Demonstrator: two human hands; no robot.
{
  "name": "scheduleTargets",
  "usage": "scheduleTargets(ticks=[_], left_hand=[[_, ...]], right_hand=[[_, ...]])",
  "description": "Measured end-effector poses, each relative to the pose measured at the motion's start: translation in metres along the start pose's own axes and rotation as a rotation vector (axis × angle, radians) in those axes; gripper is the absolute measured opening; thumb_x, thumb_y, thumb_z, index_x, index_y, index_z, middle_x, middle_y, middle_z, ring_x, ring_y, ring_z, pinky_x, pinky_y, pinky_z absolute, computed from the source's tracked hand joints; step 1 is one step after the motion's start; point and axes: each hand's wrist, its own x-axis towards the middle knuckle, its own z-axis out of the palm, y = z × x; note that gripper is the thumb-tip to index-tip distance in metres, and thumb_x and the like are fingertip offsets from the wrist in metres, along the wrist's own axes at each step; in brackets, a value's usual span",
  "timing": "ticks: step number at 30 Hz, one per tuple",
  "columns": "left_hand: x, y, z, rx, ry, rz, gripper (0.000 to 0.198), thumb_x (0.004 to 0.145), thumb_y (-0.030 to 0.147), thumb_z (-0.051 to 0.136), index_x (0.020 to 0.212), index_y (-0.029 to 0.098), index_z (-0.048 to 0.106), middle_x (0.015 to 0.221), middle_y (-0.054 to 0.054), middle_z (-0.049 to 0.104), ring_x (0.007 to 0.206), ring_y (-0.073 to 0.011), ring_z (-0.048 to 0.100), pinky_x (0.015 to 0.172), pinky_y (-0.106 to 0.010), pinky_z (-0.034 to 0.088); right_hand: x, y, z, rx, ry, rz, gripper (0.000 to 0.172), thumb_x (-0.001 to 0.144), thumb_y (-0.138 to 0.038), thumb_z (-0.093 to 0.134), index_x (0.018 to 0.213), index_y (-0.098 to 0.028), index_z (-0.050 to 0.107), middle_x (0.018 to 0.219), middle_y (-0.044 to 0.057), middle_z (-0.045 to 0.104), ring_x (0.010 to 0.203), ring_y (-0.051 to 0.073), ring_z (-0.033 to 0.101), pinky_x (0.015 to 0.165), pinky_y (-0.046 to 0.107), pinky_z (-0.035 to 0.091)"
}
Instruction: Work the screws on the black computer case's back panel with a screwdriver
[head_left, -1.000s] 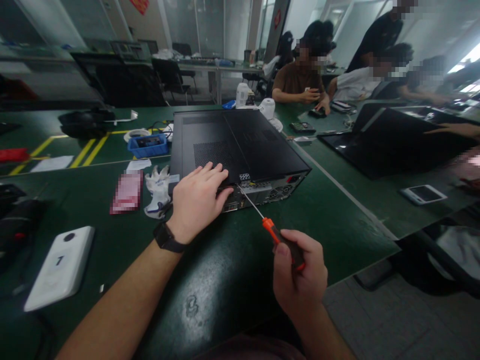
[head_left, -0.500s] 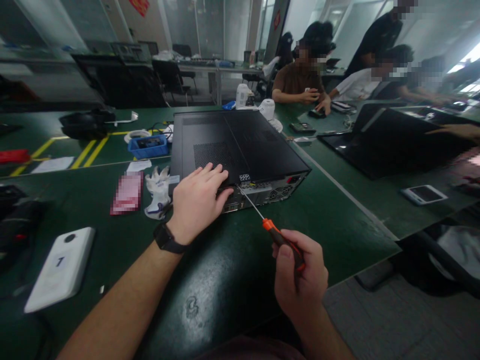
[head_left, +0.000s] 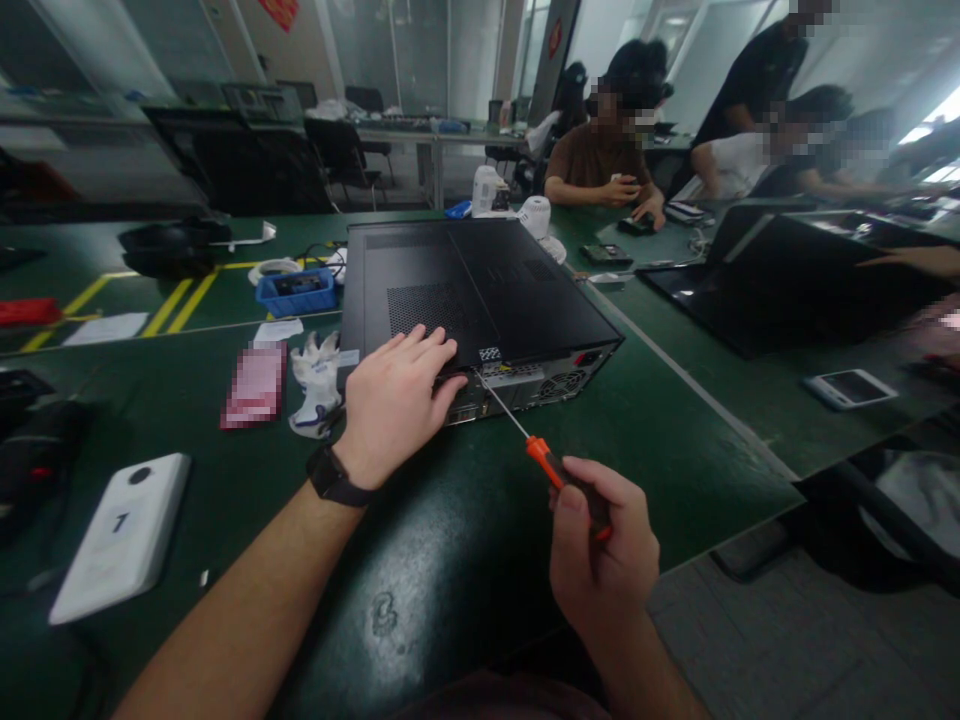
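Note:
A black computer case point(head_left: 480, 280) lies flat on the green table point(head_left: 465, 540), its rear panel with ports and a fan grille facing me. My left hand point(head_left: 397, 400) rests on the near left part of its top, fingers spread and thumb over the rear edge. In my right hand point(head_left: 604, 535) is an orange and black screwdriver point(head_left: 545, 461), held by the handle. Its shaft points up and left, and the tip meets the upper edge of the rear panel, just right of my left thumb. Whatever sits under the tip is too small to make out.
Left of the case are a glove point(head_left: 316, 380), a pink packet point(head_left: 255, 385), a blue bin point(head_left: 297, 292) and a white device point(head_left: 124, 535). To the right lie a phone point(head_left: 853, 389) and a black laptop-like panel point(head_left: 780, 280). People sit across the table.
The screwdriver handle has turned slightly in my right hand, showing more orange, while its tip stays in place. My left hand has not moved. A person in white at the back has shifted.

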Motion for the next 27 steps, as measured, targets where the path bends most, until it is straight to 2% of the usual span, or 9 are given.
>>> scheduleTargets(ticks=[4, 10, 16, 18, 22, 24, 27], left_hand=[[-0.0001, 0.0, -0.0001, -0.006, 0.002, -0.005, 0.032, 0.1, 0.032, 0.066, 0.13, 0.021, 0.072, 0.144, -0.01, 0.071, 0.14, -0.031, 0.063, 0.121, -0.05, 0.049], [0.0004, 0.0008, -0.0016, -0.003, -0.009, -0.002, 0.033, 0.101, 0.032, 0.065, 0.13, 0.018, 0.072, 0.144, -0.012, 0.07, 0.14, -0.0311, 0.063, 0.121, -0.05, 0.05], [-0.0005, 0.0005, -0.0007, -0.005, 0.008, 0.0, 0.032, 0.1, 0.031, 0.066, 0.13, 0.019, 0.072, 0.144, -0.011, 0.071, 0.139, -0.0309, 0.064, 0.12, -0.05, 0.05], [-0.0004, 0.0005, -0.0007, -0.007, 0.003, 0.0, 0.032, 0.1, 0.031, 0.066, 0.13, 0.019, 0.072, 0.144, -0.011, 0.071, 0.139, -0.031, 0.063, 0.121, -0.05, 0.05], [0.0, 0.0004, -0.0009, -0.004, -0.007, -0.001, 0.033, 0.1, 0.031, 0.066, 0.13, 0.02, 0.072, 0.145, -0.011, 0.07, 0.14, -0.0311, 0.063, 0.121, -0.05, 0.05], [0.0001, 0.0002, -0.0009, -0.002, -0.004, -0.003, 0.033, 0.1, 0.031, 0.066, 0.13, 0.02, 0.072, 0.144, -0.011, 0.071, 0.14, -0.0311, 0.063, 0.121, -0.05, 0.05], [0.0001, 0.0002, -0.0009, -0.002, -0.004, -0.003, 0.032, 0.099, 0.031, 0.067, 0.13, 0.021, 0.072, 0.145, -0.01, 0.07, 0.14, -0.0312, 0.063, 0.121, -0.05, 0.05]], right_hand=[[-0.0048, 0.0026, -0.0002, 0.031, -0.036, 0.079, 0.023, 0.103, -0.026, 0.056, 0.125, -0.023, 0.064, 0.089, 0.001, 0.074, 0.063, 0.014, 0.072, 0.059, 0.026, 0.059], [0.0009, -0.0019, 0.0001, 0.04, -0.014, -0.034, 0.027, 0.096, -0.02, 0.058, 0.123, -0.022, 0.062, 0.101, 0.006, 0.072, 0.082, 0.018, 0.074, 0.07, 0.031, 0.063], [-0.0069, 0.0027, 0.0001, 0.03, -0.012, 0.095, 0.025, 0.103, -0.024, 0.054, 0.126, -0.023, 0.063, 0.091, 0.002, 0.074, 0.065, 0.015, 0.072, 0.058, 0.028, 0.058], [-0.0069, 0.0023, -0.0007, 0.058, -0.025, 0.1, 0.028, 0.103, -0.026, 0.054, 0.129, -0.023, 0.061, 0.096, 0.004, 0.074, 0.07, 0.016, 0.073, 0.059, 0.029, 0.059], [-0.0025, -0.001, -0.0008, 0.034, -0.024, 0.011, 0.03, 0.097, -0.022, 0.06, 0.127, -0.023, 0.061, 0.103, 0.006, 0.074, 0.081, 0.019, 0.075, 0.069, 0.032, 0.063], [-0.0021, -0.0008, -0.0001, -0.001, -0.006, 0.0, 0.027, 0.097, -0.022, 0.061, 0.124, -0.023, 0.062, 0.101, 0.006, 0.075, 0.079, 0.018, 0.076, 0.069, 0.031, 0.064], [-0.0044, 0.0015, 0.0, -0.022, -0.022, 0.045, 0.023, 0.101, -0.026, 0.059, 0.123, -0.024, 0.064, 0.094, 0.004, 0.076, 0.068, 0.016, 0.074, 0.061, 0.029, 0.062]])
